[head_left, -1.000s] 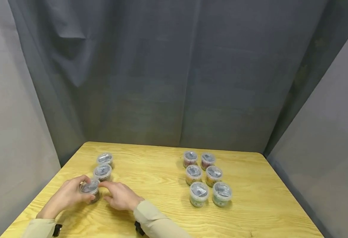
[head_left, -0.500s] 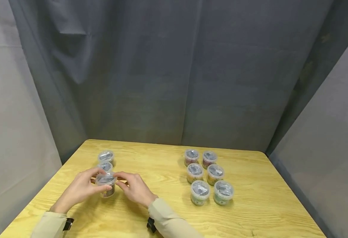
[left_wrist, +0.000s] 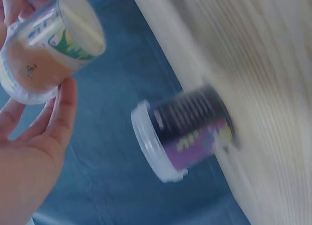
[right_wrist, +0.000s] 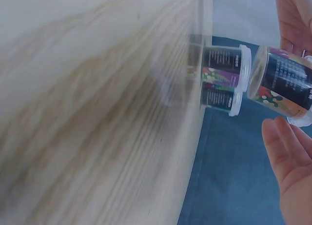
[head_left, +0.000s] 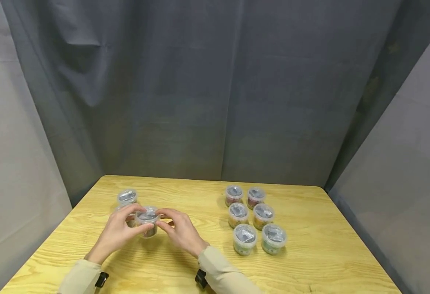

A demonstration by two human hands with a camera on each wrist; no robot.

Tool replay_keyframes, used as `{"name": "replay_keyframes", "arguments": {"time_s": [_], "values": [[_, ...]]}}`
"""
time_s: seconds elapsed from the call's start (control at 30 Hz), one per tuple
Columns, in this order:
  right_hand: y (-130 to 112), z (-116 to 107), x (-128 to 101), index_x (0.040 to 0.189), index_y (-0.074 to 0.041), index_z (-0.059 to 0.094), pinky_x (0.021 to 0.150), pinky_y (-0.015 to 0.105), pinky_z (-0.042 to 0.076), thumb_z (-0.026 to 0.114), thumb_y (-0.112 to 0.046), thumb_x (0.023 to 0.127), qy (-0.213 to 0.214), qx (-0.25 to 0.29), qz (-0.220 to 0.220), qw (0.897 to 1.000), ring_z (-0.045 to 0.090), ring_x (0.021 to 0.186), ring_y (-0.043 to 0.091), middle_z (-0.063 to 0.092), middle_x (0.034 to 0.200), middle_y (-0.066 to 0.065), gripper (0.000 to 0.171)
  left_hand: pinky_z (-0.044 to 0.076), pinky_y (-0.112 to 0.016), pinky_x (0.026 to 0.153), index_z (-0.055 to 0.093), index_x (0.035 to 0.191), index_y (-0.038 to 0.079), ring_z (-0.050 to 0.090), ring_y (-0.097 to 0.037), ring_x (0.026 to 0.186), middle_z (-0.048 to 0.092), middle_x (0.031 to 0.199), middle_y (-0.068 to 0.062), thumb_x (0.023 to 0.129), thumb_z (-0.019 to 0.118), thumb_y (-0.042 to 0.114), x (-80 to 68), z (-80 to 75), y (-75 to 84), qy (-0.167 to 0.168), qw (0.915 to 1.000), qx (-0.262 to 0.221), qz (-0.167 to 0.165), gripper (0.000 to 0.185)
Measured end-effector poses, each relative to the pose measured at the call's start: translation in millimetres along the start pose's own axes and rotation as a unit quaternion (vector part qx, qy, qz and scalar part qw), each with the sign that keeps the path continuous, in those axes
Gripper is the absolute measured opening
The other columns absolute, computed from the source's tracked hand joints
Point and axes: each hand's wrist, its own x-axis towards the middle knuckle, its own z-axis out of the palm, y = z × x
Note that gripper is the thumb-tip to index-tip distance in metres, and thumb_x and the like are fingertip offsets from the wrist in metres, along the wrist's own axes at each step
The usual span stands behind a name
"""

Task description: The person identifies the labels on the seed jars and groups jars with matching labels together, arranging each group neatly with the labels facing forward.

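Both hands hold a small lidded plastic tub (head_left: 148, 215) above the left part of the table. My left hand (head_left: 116, 234) grips it from the left, thumb across the near side; my right hand (head_left: 183, 233) has thumb and forefinger at its right edge. In the left wrist view this tub (left_wrist: 46, 56) is tilted and shows an orange label. Just behind stand a tub with a purple label (left_wrist: 187, 130) and a further tub (head_left: 127, 196); the left hand partly covers the nearer one in the head view. In the right wrist view the held tub (right_wrist: 282, 83) overlaps them.
Right of centre on the wooden table (head_left: 207, 269) stand several similar tubs in two columns: reddish ones (head_left: 234, 195) at the back, yellow-orange ones (head_left: 263, 216) mid-row, green ones (head_left: 245, 239) nearest. A dark curtain (head_left: 171, 102) hangs behind; pale panels flank the table.
The tub has been lifted from the front of the left column and moved to the right, with both hands on it. The other tubs have stayed in place.
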Motion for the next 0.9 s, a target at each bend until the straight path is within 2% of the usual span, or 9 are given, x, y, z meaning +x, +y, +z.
{"name": "replay_keyframes", "arguments": {"time_s": [0.3, 0.5, 0.73, 0.9], "values": [[10.1, -17.3, -6.9, 0.129, -0.017, 0.061, 0.083, 0.017, 0.055, 0.058, -0.03, 0.098, 0.012, -0.006, 0.008, 1.0, 0.062, 0.116, 0.014, 0.063, 0.131, 0.0, 0.033, 0.058, -0.043, 0.087, 0.067, 0.109, 0.018, 0.063, -0.017, 0.105, 0.068, 0.112, 0.004, 0.077, 0.083, 0.042, 8.1, 22.8, 6.9, 0.014, 0.9993, -0.031, 0.012, 0.043], [18.3, -30.1, -7.9, 0.126, -0.016, 0.059, 0.092, 0.029, 0.056, 0.056, -0.028, 0.099, 0.015, -0.014, -0.017, 1.0, 0.06, 0.119, 0.015, 0.061, 0.131, 0.002, 0.03, 0.057, -0.047, 0.09, 0.067, 0.11, 0.015, 0.063, -0.024, 0.111, 0.068, 0.118, -0.003, 0.078, 0.083, 0.034, 17.0, 36.5, 14.6, 0.02, 0.9972, -0.067, 0.028, 0.041], [23.7, -45.2, -13.6, 0.114, -0.012, 0.058, 0.099, 0.039, 0.054, 0.06, -0.022, 0.096, 0.03, 0.019, -0.007, 0.999, 0.059, 0.122, 0.021, 0.061, 0.13, 0.006, 0.021, 0.054, -0.045, 0.097, 0.061, 0.127, 0.011, 0.063, -0.028, 0.115, 0.066, 0.125, -0.009, 0.083, 0.079, 0.034, 24.1, 55.1, 25.3, 0.002, 0.9928, -0.12, 0.002, 0.053], [26.7, -54.8, -17.0, 0.11, -0.013, 0.06, 0.099, 0.034, 0.053, 0.062, -0.023, 0.095, 0.06, 0.034, 0.027, 0.997, 0.063, 0.118, 0.021, 0.065, 0.124, 0.005, 0.018, 0.053, -0.041, 0.099, 0.053, 0.138, 0.012, 0.063, -0.026, 0.117, 0.064, 0.129, -0.011, 0.085, 0.077, 0.034, 27.7, 68.5, 32.1, 0.003, 0.9886, -0.15, -0.017, 0.062]]}}
